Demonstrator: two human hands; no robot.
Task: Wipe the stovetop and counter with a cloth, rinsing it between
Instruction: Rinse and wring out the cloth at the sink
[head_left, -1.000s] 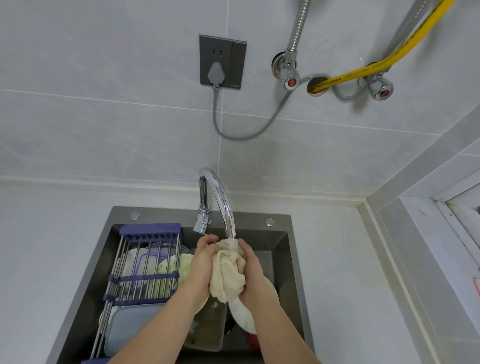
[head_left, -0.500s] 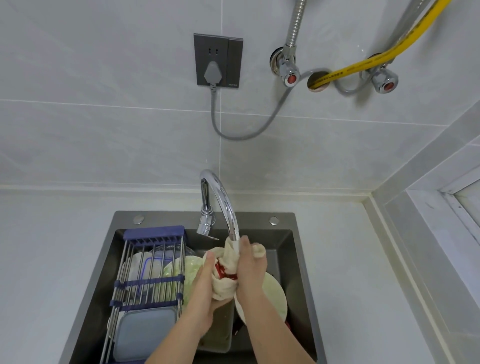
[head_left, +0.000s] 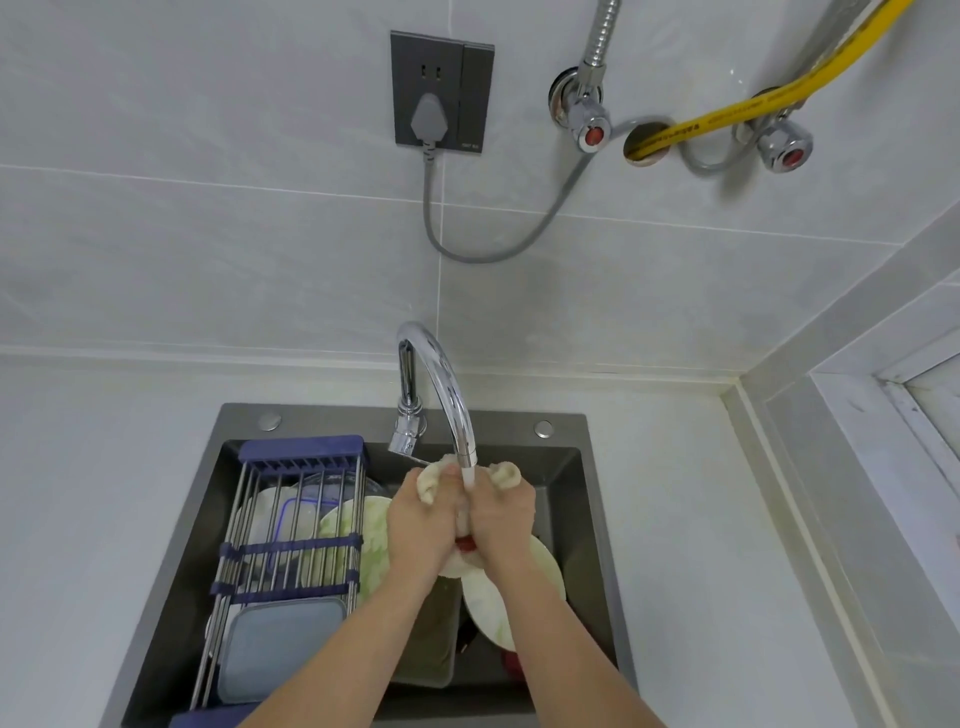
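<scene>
cloth (head_left: 429, 484) | cream, wet, bunched (ends poking out) | squeezed between both hands under tap stream

Left hand (head_left: 418, 525) and right hand (head_left: 501, 512) pressed together; fingers curled, gripping

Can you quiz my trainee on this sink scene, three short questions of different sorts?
1. True or false: water from the tap runs onto the cloth.
2. Which hands hold the cloth? A) left only B) right only C) both
3. Fill in: the rack sits on the ___ side of the sink.

Key: 1 true; 2 C; 3 left.
</scene>
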